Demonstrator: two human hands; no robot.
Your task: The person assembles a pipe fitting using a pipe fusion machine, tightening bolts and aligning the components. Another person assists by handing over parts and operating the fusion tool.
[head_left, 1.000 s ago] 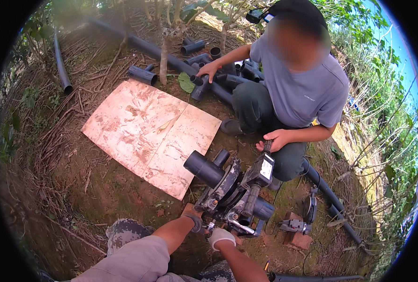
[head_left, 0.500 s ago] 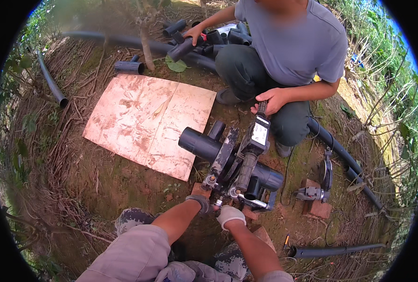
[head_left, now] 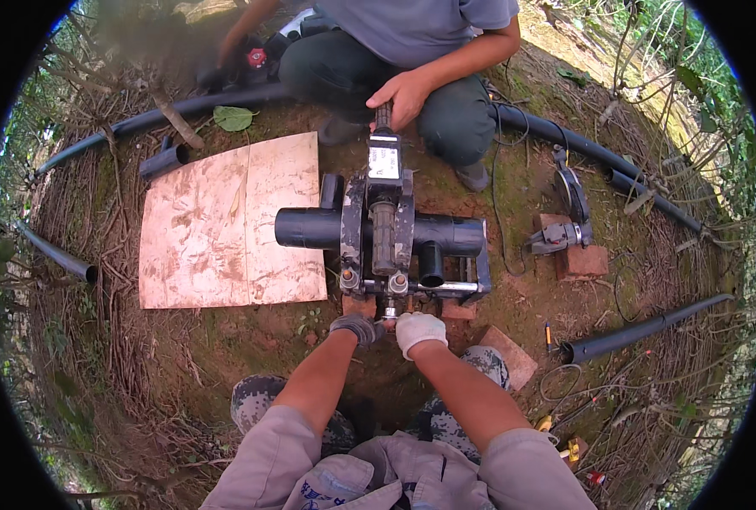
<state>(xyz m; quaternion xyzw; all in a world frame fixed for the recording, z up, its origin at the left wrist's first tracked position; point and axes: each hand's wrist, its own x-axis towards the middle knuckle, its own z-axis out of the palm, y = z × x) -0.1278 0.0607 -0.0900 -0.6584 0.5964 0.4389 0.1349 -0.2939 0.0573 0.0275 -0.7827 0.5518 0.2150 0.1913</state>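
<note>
My left hand, in a dark grey glove, and my right hand, in a white glove, close together around a silver metal rod end at the near side of a pipe clamp; their fingertips are partly hidden. Two black pipe tees lie in line: the left tee with its branch pointing away, the right tee with its branch toward me. Between them stands a power tool with a white label and black grips. A co-worker's hand holds its far grip.
A dirt-smeared board lies on the left. Bricks carry a grey clamp-like tool on the right. Black pipes lie around on the ground, and cables trail nearby. The co-worker squats opposite.
My view has turned, so the clamp now appears upright before me. My hands stay at the rod end. The co-worker's other hand no longer shows clearly on the black fitting.
</note>
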